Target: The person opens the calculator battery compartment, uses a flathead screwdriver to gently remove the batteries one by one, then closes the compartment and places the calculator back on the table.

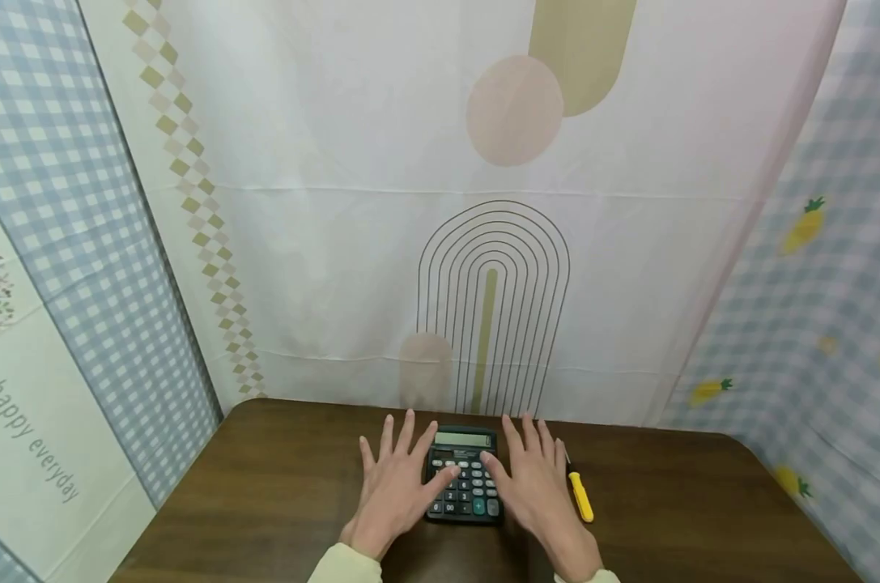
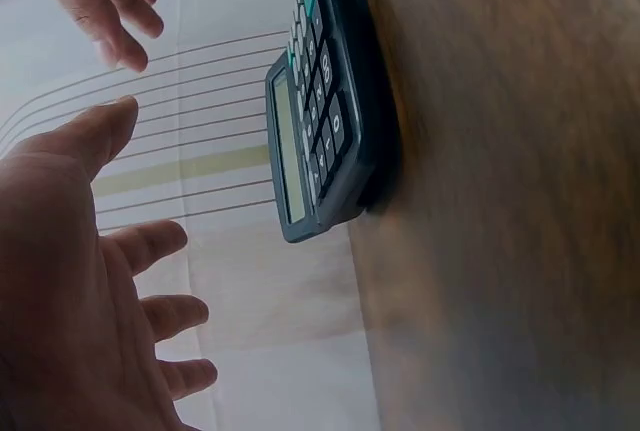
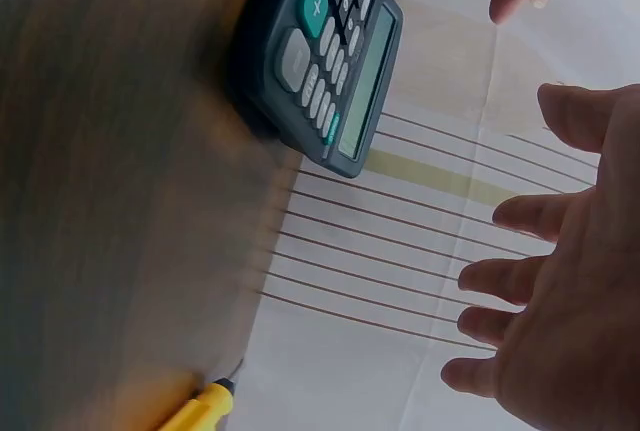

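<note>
Left hand (image 1: pixel 394 487): raised above the table (image 1: pixel 279 486), back upward, fingers spread wide, grip empty; your thumb reaches inward over the calculator (image 1: pixel 465 495).
Right hand (image 1: pixel 536 483): raised, fingers fanned, holding nothing; your thumb points inward over the calculator's right side.
Calculator: dark, on the table between your hands, display at the far end.
Yellow-handled screwdriver (image 1: pixel 581 497): on the table, right of your right hand.
</note>
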`<action>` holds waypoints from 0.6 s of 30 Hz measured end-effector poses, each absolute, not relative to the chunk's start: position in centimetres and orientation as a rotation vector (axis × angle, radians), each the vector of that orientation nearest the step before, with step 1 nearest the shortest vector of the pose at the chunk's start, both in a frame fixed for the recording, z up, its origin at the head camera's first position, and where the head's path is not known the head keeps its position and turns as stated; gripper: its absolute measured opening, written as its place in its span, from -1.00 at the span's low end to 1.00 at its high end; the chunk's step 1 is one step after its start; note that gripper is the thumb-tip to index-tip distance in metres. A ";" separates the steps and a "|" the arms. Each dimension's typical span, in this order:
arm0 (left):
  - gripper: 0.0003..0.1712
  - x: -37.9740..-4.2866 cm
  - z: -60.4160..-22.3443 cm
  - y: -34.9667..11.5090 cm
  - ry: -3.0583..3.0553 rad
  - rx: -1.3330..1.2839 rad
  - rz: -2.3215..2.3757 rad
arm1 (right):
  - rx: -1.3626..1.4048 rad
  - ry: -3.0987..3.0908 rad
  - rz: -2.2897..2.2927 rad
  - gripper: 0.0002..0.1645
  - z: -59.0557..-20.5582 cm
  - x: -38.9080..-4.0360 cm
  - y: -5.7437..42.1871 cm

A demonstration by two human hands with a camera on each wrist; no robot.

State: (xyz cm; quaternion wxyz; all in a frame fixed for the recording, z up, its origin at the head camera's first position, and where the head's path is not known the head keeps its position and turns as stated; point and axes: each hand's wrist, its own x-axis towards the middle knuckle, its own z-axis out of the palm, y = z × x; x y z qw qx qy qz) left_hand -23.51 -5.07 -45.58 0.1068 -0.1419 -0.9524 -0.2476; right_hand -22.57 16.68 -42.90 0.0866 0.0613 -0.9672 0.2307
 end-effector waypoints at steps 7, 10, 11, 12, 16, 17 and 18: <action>-0.08 -23.6 -46.0 -4.9 -2.784 -0.398 -0.791 | 0.141 -2.879 0.763 -0.13 -43.6 -22.8 16.5; -0.07 -23.6 -46.1 -4.9 -2.790 -0.377 -0.807 | 0.120 -2.875 0.799 -0.13 -43.8 -22.8 16.4; -0.07 -23.6 -46.0 -4.9 -2.792 -0.371 -0.816 | 0.113 -2.872 0.812 -0.14 -43.8 -22.7 16.3; -0.07 -23.6 -46.0 -4.9 -2.791 -0.369 -0.829 | 0.106 -2.868 0.827 -0.14 -43.8 -22.7 16.3; -0.08 -23.8 -46.1 -4.9 -2.782 -0.365 -0.888 | 0.079 -2.855 0.911 -0.14 -43.9 -22.9 16.1; -0.08 -23.8 -46.1 -4.9 -2.779 -0.364 -0.905 | 0.073 -2.851 0.935 -0.13 -44.0 -22.9 16.1; -0.08 -23.9 -46.2 -4.9 -2.776 -0.364 -0.920 | 0.070 -2.846 0.956 -0.13 -44.0 -22.9 16.1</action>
